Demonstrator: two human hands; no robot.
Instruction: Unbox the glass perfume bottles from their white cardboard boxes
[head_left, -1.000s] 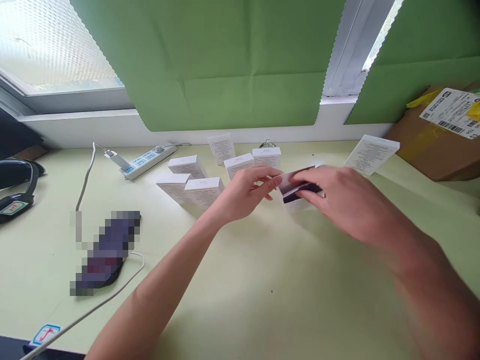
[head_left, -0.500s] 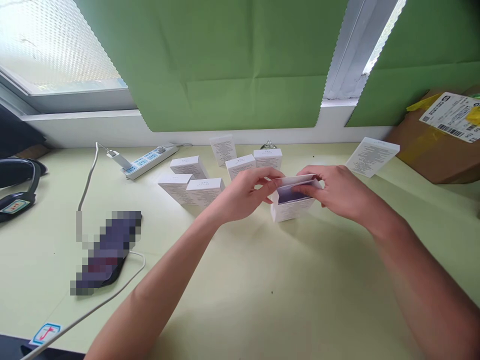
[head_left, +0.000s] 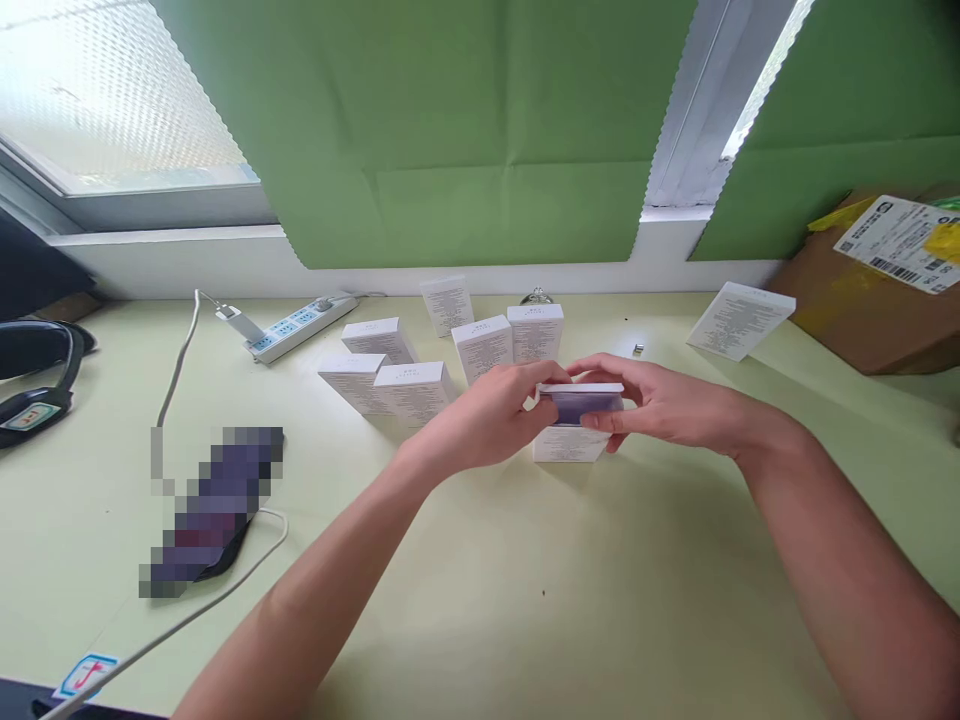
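Note:
A small white box (head_left: 571, 441) with a purple inside stands on the pale green table (head_left: 525, 600) in the middle. My left hand (head_left: 487, 420) grips its left side and top flap. On the right side, my right hand (head_left: 660, 405) holds the box, fingers pressing the top flap down. Several closed white boxes (head_left: 409, 385) lie and stand just behind and to the left of my hands.
A white power strip (head_left: 296, 325) and cable lie at the back left, a dark blurred object (head_left: 210, 505) at the left. A flat white box (head_left: 739, 318) and a cardboard carton (head_left: 885, 290) sit at the right. A tiny metal piece (head_left: 638, 349) lies behind my right hand.
The box's flaps were open with the purple inside showing; both hands have brought the top flap down and the box now sits lower on the table.

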